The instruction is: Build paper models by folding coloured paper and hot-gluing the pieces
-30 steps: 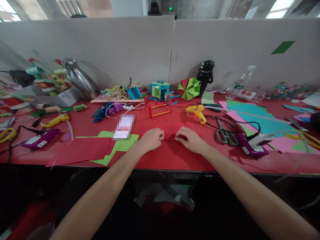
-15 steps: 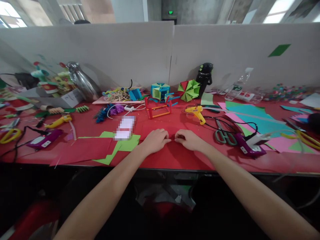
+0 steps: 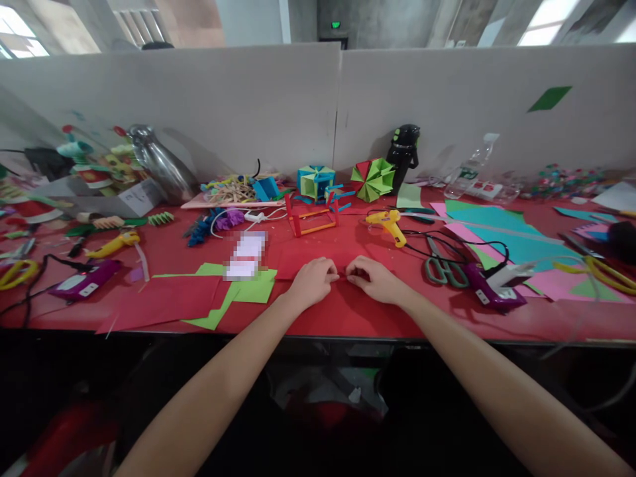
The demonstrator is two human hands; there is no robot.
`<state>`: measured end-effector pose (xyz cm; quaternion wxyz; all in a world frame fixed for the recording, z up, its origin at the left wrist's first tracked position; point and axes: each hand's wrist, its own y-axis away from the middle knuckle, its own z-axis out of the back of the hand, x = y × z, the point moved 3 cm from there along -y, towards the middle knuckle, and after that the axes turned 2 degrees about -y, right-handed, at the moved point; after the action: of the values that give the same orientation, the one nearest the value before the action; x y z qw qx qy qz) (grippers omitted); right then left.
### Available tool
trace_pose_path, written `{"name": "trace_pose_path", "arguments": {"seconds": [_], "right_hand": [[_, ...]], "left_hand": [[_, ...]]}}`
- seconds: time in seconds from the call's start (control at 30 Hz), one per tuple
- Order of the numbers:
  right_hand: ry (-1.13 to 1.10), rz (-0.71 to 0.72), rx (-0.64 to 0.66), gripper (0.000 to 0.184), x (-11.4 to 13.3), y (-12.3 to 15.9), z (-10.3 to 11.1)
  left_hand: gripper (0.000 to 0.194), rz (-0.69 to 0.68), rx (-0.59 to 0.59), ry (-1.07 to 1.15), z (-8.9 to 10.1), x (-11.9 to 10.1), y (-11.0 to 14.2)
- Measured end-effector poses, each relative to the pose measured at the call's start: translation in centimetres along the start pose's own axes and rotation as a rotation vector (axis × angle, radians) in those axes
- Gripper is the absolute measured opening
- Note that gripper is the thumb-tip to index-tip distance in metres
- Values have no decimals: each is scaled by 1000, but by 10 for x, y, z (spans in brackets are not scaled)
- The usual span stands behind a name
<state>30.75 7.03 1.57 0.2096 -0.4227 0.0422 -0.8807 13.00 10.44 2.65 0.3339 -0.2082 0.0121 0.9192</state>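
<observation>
We curl our left hand (image 3: pixel 315 281) and right hand (image 3: pixel 375 279) on red paper (image 3: pixel 348 315) just below frame centre, long axis seemingly left to right, fingertips nearly closed, whether pinching it we cannot tell.

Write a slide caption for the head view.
Left hand and right hand close together over red paper, near a yellow glue gun and scissors.

The person's left forearm (image 3: pixel 233 377) and right forearm (image 3: pixel 477 377) are bare and slender, narrowing toward the wrists. The left hand (image 3: pixel 314 281) and right hand (image 3: pixel 376 279) are uncovered. Below the desk's (image 3: pixel 497 324) front edge, clothing is lost in darkness.
</observation>
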Motion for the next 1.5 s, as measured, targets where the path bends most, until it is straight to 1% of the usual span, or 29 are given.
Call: {"name": "trace_pose_path", "arguments": {"seconds": [0.03, 0.13, 0.2, 0.37, 0.47, 0.57, 0.63, 0.7, 0.77, 0.87, 0.93, 1.0, 1.07, 1.13, 1.2, 1.3, 1.4, 1.47, 1.5], "right_hand": [[-24, 1, 2, 10, -1, 0, 1], [-103, -38, -9, 12, -5, -2, 5], [-125, -68, -29, 15, -10, -3, 8], [-128, -107, -125, 17, -27, -4, 15], [-118, -95, -153, 17, -33, -1, 17], [-144, -51, -147, 22, -32, 2, 17], [-121, -3, -134, 24, -29, 4, 17], [-32, 57, -127, 26, -23, 5, 18], [108, 96, -123, 28, -16, 7, 17], [378, 74, -115, 33, -3, 11, 13], [486, 57, -72, 41, 8, 15, 5], [503, 80, 7, 46, 22, 21, -8], [508, 114, 71, 45, 33, 27, -20], [515, 129, 104, 44, 40, 33, -29], [480, 108, 115, 48, 41, 37, -30], [368, 11, 104, 55, 37, 38, -23], [303, -78, 85, 55, 33, 37, -15], [322, -62, 89, 52, 32, 36, -16], [348, -34, 85, 50, 32, 36, -16]], "left_hand": [[4, 15, -12, 22, 0, 1, 0], [12, 42, -39, 64, -2, 4, -1], [10, 43, -41, 75, -2, 5, -1], [12, 24, -27, 83, 1, 7, -1], [12, 12, -21, 81, 4, 7, 0], [9, 24, -19, 73, 4, 8, 0], [6, 40, -20, 68, 3, 9, -1], [5, 55, -20, 59, 2, 9, -2], [5, 65, -20, 47, 3, 8, -2], [5, 64, -25, 23, 6, 6, -1], [5, 58, -28, 11, 8, 5, 0], [5, 56, -29, 6, 9, 4, 0], [5, 58, -34, 7, 9, 5, 0], [6, 55, -43, 9, 8, 6, 1], [9, 38, -52, 10, 8, 7, 2], [12, -17, -54, 15, 12, 10, 5], [13, -165, -18, 6, 18, 14, 13], [16, -261, 14, -31, 22, 17, 19], [18, -283, 20, -56, 24, 19, 22]]}}
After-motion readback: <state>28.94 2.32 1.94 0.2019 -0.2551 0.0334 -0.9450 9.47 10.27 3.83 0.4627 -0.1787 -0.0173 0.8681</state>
